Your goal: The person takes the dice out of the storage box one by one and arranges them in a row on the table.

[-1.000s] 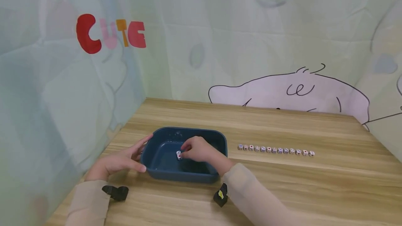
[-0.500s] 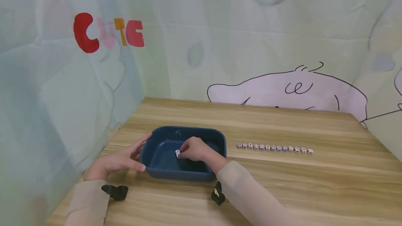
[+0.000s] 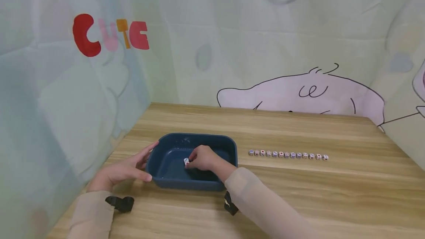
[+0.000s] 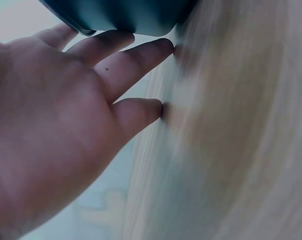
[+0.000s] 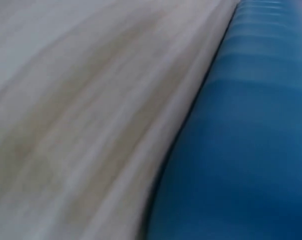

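Note:
A dark blue rectangular basin [image 3: 192, 185] stands on the left part of the wooden table. My left hand [image 3: 124, 170] spreads its straight fingers along the basin's left side, with the thumb at the near left corner. In the left wrist view, fingertips [image 4: 123, 37] touch the outside of the basin wall. My right hand [image 3: 206, 159] reaches down inside the basin and pinches a small white die [image 3: 186, 162] with coloured pips, low over the basin floor. Only the basin's outer wall [image 5: 241, 150] and the table show in the right wrist view; the fingers are hidden there.
Several white dice [image 3: 287, 155] form a straight row on the table [image 3: 299, 191], to the right of the basin. A printed cloth wall [image 3: 186, 65] rises behind the table, and another closes off the left side. Small black wrist devices [image 3: 121, 204] hang by both sleeves.
The right fingers have closed in on the die, which has turned slightly. The left hand keeps its place at the basin, and the head view has shifted a little.

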Motion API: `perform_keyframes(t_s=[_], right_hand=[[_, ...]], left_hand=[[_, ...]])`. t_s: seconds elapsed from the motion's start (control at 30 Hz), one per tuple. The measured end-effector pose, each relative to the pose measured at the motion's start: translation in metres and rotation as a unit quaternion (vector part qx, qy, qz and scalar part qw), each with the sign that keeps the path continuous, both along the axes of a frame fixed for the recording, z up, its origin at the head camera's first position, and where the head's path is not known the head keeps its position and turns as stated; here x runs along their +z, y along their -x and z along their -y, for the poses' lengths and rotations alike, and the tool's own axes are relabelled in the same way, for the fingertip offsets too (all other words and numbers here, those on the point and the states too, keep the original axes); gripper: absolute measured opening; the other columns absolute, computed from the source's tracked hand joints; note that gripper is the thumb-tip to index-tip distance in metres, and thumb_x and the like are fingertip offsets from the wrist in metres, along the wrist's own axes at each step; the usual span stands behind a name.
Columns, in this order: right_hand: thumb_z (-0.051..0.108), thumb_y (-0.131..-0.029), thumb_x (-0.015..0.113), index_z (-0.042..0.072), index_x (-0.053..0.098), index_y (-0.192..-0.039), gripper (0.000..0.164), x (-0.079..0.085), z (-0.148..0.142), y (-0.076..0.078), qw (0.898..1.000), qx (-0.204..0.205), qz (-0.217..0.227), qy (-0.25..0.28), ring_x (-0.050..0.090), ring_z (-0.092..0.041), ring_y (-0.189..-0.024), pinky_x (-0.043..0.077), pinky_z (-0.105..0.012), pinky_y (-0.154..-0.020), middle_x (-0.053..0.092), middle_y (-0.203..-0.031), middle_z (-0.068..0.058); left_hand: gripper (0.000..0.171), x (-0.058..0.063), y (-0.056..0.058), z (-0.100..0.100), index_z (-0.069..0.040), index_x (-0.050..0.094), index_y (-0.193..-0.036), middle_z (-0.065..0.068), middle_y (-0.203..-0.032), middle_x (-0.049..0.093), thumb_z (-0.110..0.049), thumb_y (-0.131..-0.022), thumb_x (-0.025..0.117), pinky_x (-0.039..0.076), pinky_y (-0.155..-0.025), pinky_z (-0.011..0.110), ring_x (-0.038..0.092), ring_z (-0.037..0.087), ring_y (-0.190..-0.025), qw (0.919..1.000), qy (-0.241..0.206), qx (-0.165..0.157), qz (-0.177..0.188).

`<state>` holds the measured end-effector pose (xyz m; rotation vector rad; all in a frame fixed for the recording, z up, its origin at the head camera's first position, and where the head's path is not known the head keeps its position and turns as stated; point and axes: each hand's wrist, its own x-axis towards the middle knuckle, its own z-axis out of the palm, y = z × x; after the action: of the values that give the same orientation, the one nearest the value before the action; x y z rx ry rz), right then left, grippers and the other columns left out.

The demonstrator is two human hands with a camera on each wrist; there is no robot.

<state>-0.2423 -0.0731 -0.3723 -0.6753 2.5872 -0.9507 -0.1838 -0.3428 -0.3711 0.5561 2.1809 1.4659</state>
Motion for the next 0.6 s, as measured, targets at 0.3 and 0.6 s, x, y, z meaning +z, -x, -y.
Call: perform_keyframes(t_s=[0.3, 0.6], right_hand=[[0.021, -0.082, 0.077, 0.003, 0.074, -0.090, 0.020, -0.0022, 0.0045, -0.0004, 1.000, 0.004, -0.007, -0.008, 0.052, -0.011, -0.069, 0.043, -0.023, -0.063, 0.064, -0.078, 0.000], [0.017, -0.085, 0.073, 0.004, 0.074, -0.090, 0.014, -0.0009, 0.0040, -0.0016, 1.000, -0.002, -0.001, -0.022, 0.053, -0.011, -0.069, 0.043, -0.024, -0.062, 0.062, -0.078, 0.000]], left_hand=[[0.111, -0.0006, -0.0025, 0.0026, -0.012, -0.014, -0.153, 0.035, -0.154, 0.007, -0.013, -0.083, 0.072, 0.037, -0.096, 0.025, 0.024, 0.052, -0.134, 0.9999, 0.000, 0.000, -0.012], [0.111, -0.0008, 0.0003, 0.0011, -0.013, -0.014, -0.153, 0.034, -0.154, 0.006, -0.014, -0.083, 0.072, 0.037, -0.095, 0.026, 0.023, 0.050, -0.135, 1.0000, 0.005, 0.000, -0.005]])
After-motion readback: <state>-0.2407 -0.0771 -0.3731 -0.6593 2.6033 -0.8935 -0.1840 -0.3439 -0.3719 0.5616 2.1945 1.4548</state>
